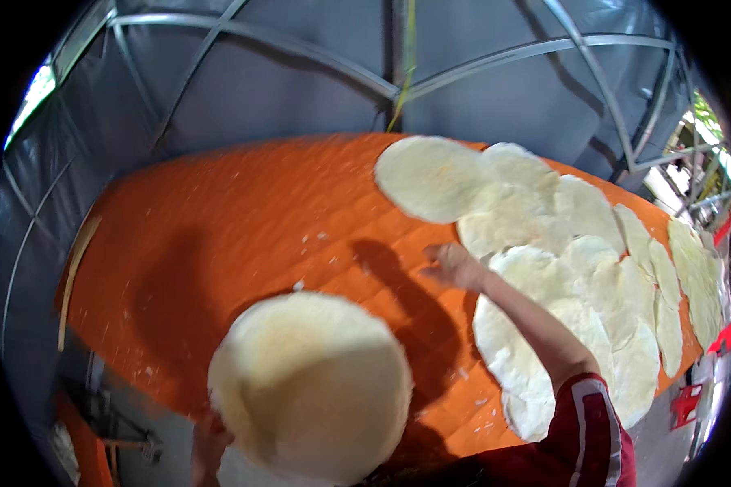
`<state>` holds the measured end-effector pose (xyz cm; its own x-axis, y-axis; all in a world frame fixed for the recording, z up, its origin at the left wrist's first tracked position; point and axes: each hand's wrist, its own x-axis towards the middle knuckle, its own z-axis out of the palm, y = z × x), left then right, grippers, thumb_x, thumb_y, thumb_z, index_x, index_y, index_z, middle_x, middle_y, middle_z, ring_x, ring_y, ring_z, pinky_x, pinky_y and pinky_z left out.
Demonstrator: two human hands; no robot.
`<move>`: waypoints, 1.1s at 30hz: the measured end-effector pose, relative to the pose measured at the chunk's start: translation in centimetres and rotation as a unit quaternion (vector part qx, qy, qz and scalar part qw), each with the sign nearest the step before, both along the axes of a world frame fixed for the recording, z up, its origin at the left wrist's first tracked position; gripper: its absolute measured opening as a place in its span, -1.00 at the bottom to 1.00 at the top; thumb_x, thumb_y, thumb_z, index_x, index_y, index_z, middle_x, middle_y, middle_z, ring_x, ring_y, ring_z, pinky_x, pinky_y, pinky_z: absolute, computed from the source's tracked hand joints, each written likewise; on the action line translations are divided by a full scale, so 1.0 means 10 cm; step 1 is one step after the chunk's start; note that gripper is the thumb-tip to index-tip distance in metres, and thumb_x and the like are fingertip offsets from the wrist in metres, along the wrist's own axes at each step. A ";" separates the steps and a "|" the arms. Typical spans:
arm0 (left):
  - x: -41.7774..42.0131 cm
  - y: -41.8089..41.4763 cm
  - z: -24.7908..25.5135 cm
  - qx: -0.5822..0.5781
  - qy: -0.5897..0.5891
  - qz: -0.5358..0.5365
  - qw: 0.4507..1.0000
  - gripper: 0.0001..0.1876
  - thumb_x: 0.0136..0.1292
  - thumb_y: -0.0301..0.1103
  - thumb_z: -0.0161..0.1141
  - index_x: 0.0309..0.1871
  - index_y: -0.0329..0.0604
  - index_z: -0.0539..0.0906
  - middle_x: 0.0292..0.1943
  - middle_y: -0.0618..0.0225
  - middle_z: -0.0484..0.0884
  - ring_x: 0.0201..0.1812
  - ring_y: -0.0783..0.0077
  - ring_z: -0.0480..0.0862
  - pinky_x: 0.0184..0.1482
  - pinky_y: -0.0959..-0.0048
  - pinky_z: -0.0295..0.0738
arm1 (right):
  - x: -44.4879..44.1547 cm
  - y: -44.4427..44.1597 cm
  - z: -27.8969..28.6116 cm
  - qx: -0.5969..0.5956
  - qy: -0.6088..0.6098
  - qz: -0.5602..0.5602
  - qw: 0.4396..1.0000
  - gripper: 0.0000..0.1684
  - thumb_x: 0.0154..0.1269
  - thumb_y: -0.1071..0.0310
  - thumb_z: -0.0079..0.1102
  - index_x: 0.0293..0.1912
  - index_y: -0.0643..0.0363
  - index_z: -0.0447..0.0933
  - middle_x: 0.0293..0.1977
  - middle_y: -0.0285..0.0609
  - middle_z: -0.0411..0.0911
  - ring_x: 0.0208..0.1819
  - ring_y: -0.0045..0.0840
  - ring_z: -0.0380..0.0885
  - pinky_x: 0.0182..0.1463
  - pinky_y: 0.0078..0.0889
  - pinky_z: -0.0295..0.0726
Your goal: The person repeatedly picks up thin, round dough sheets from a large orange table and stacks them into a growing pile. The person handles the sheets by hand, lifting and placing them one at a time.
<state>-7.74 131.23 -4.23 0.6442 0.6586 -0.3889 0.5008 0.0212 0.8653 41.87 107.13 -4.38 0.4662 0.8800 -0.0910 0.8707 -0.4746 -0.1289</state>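
My left hand (210, 435) grips the lower left rim of a large round of pale flatbread (317, 389). I cannot tell whether this is a single round or a stack. It is held over the near edge of a table spread with an orange quilted cloth (250, 213), and a shadow crosses its surface. My right hand (455, 266) hangs above the cloth with nothing in it, its blurred fingers a little apart and pointing left. Just beyond and to the right of that hand, many thin flatbreads (518, 225) lie flat and overlapping on the cloth.
Small white flakes (317, 237) are scattered over the cloth. A wooden strip (76, 280) runs along the table's left end. Behind the table rises a grey sheet wall (317, 67) on a metal frame (304, 52). Red plastic items (687, 405) stand beyond the right end.
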 end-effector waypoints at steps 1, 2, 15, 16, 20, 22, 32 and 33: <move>0.08 -0.02 0.08 -0.044 -0.042 0.027 0.998 -0.55 -0.14 -0.60 0.10 -0.06 -0.26 0.42 -0.22 0.38 0.51 -0.28 0.51 0.53 -0.33 0.55 0.48 | -0.40 0.19 -0.14 0.028 0.076 0.028 0.996 -0.29 0.04 -0.07 0.12 0.01 0.31 0.33 -0.36 -0.04 0.52 -0.35 -0.29 0.52 -0.21 -0.38 0.48; 0.18 -0.04 0.10 -0.087 -0.081 0.055 0.991 -0.60 -0.11 -0.60 0.14 -0.11 -0.25 0.42 -0.19 0.34 0.50 -0.24 0.49 0.54 -0.29 0.53 0.49 | -0.81 0.33 -0.29 0.049 0.155 0.047 0.986 -0.18 -0.01 -0.12 0.18 0.08 0.30 0.26 -0.35 -0.09 0.51 -0.38 -0.36 0.53 -0.23 -0.43 0.48; -0.05 0.28 -0.47 -0.154 -0.202 0.035 0.967 -0.33 -0.18 -0.59 0.38 0.00 -0.24 0.21 -0.18 0.20 0.47 -0.30 0.49 0.54 -0.29 0.54 0.53 | -3.60 1.57 -0.40 0.059 0.426 -0.032 0.902 0.18 -0.39 0.10 0.47 0.23 0.27 0.05 -0.15 0.01 0.44 -0.10 -0.36 0.46 0.01 -0.43 0.42; -0.09 0.33 -0.59 -0.140 -0.227 0.025 0.963 -0.27 -0.19 -0.56 0.39 0.07 -0.25 0.19 -0.17 0.20 0.47 -0.30 0.51 0.54 -0.35 0.57 0.52 | -3.60 1.56 -0.37 0.082 0.452 -0.027 0.888 0.10 -0.36 0.11 0.47 0.18 0.29 0.12 -0.31 -0.10 0.50 -0.22 -0.45 0.49 -0.10 -0.49 0.46; -0.18 0.43 -0.58 -0.158 -0.227 -0.012 0.961 -0.27 -0.18 -0.60 0.33 0.09 -0.28 0.16 -0.15 0.18 0.48 -0.31 0.51 0.54 -0.37 0.57 0.51 | -3.70 1.53 -0.39 0.105 0.446 -0.016 0.888 -0.06 -0.23 0.06 0.39 0.13 0.29 0.21 -0.38 -0.13 0.50 -0.32 -0.48 0.49 -0.22 -0.52 0.47; -0.17 0.45 -0.51 -0.171 -0.194 -0.014 0.966 -0.28 -0.18 -0.62 0.29 0.10 -0.30 0.16 -0.15 0.17 0.49 -0.31 0.51 0.54 -0.38 0.57 0.50 | -3.74 1.50 -0.52 0.149 0.477 -0.013 0.866 -0.07 -0.18 -0.07 0.32 0.10 0.31 0.25 -0.38 -0.07 0.52 -0.29 -0.40 0.52 -0.20 -0.44 0.50; -0.12 0.43 -0.87 -0.117 -0.247 0.052 0.961 -0.47 -0.20 -0.73 0.06 -0.02 -0.33 0.31 -0.19 0.23 0.51 -0.15 0.43 0.53 -0.09 0.48 0.41 | -3.21 1.51 0.13 0.331 0.442 -0.201 0.810 -0.68 0.04 0.23 0.03 -0.26 0.27 0.51 -0.42 -0.11 0.53 -0.38 -0.47 0.48 -0.26 -0.37 0.46; -0.15 0.43 -0.88 -0.103 -0.238 0.069 0.963 -0.46 -0.20 -0.73 0.07 -0.01 -0.32 0.33 -0.19 0.24 0.52 -0.16 0.41 0.54 -0.12 0.48 0.43 | -2.98 1.39 0.70 0.331 0.412 -0.159 0.834 -0.67 0.02 0.26 0.06 -0.24 0.28 0.51 -0.42 -0.15 0.53 -0.37 -0.52 0.47 -0.25 -0.38 0.45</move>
